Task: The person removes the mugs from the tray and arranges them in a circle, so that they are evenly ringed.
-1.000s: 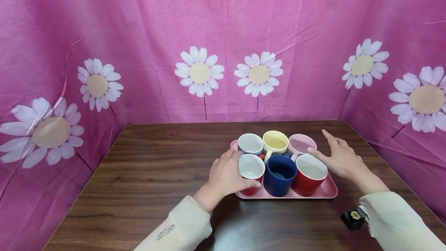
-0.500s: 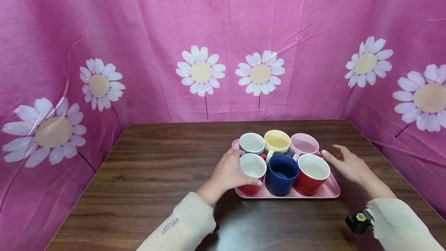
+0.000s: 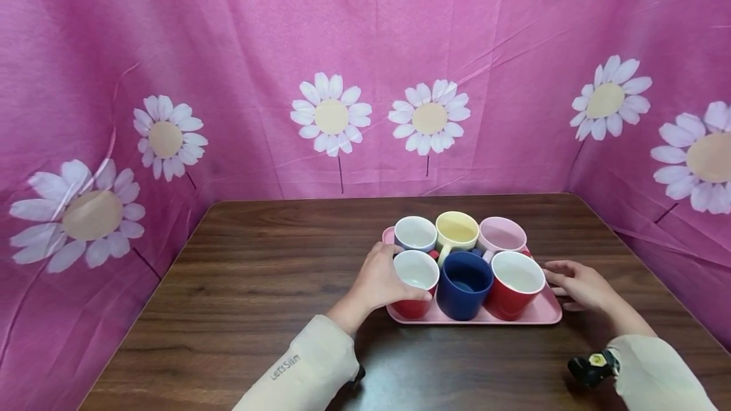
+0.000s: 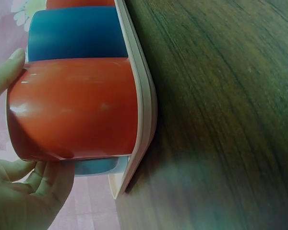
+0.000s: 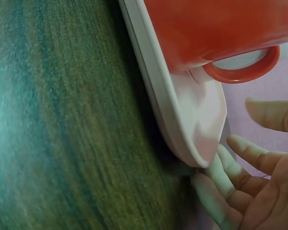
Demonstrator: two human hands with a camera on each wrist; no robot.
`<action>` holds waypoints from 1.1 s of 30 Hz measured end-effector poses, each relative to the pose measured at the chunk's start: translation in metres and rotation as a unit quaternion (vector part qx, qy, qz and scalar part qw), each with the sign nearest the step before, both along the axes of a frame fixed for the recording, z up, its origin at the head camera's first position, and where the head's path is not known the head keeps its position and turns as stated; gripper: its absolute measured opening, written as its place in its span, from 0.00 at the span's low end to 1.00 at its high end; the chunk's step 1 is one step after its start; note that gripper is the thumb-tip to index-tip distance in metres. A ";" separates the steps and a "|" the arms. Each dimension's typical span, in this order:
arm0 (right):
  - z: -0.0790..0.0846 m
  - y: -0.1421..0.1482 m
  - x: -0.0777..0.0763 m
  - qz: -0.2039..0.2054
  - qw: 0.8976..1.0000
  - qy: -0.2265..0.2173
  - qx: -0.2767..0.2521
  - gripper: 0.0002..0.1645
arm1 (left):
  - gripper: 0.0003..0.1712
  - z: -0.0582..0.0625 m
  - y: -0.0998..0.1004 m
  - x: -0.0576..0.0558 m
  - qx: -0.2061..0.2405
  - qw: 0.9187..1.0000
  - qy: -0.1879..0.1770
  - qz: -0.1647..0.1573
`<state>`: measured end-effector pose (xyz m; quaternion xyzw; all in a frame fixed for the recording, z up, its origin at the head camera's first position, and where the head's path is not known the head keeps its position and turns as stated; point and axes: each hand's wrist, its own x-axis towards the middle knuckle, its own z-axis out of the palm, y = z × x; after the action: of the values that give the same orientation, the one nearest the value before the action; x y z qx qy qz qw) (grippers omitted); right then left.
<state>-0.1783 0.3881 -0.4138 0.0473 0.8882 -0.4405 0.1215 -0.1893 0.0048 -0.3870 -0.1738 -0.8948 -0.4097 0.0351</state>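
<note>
A pink tray [image 3: 548, 311] carries two rows of mugs. My left hand [image 3: 381, 279] grips the front-left red mug [image 3: 412, 307], thumb at its near side and fingers round its left. In the left wrist view that mug [image 4: 77, 110] sits on the tray beside the dark blue mug [image 4: 79, 33]. My right hand [image 3: 582, 285] is at the tray's right edge, by the front-right red mug [image 3: 507, 300]. The right wrist view shows its fingers [image 5: 225, 177] loosely extended against the tray's rim [image 5: 201, 165], holding no mug; that red mug's handle [image 5: 245, 76] is above them.
Behind the front row stand a white-lined mug [image 3: 415, 232], a yellow mug [image 3: 457, 227] and a pink mug [image 3: 502, 233]. The tray lies on a dark wooden table [image 3: 274, 259]. A pink flower-patterned curtain [image 3: 240, 68] encloses the back and sides.
My right hand has come down from above the right side of the mugs to the tray's right edge. My left hand keeps its grip on the front-left red mug.
</note>
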 end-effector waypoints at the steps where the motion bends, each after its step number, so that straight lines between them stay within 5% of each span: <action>1: -0.001 0.001 0.000 0.000 1.000 -0.003 -0.007 0.38 | 0.45 0.000 0.000 0.000 0.003 1.000 0.002 0.000; 9: -0.012 0.004 0.004 0.013 0.999 0.010 -0.042 0.30 | 0.42 -0.002 0.000 0.000 0.003 1.000 0.021 0.003; 20: -0.019 0.009 0.002 0.015 0.997 0.012 -0.070 0.32 | 0.42 0.002 -0.004 0.001 -0.022 0.999 0.035 -0.003; 33: -0.016 0.008 0.002 0.015 0.998 0.010 -0.068 0.31 | 0.43 0.043 -0.014 0.003 0.003 1.000 0.012 -0.017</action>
<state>-0.1759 0.3960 -0.4298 0.0215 0.8578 -0.4987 0.1224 -0.1862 -0.0088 -0.3444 -0.1943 -0.8898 -0.4111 0.0397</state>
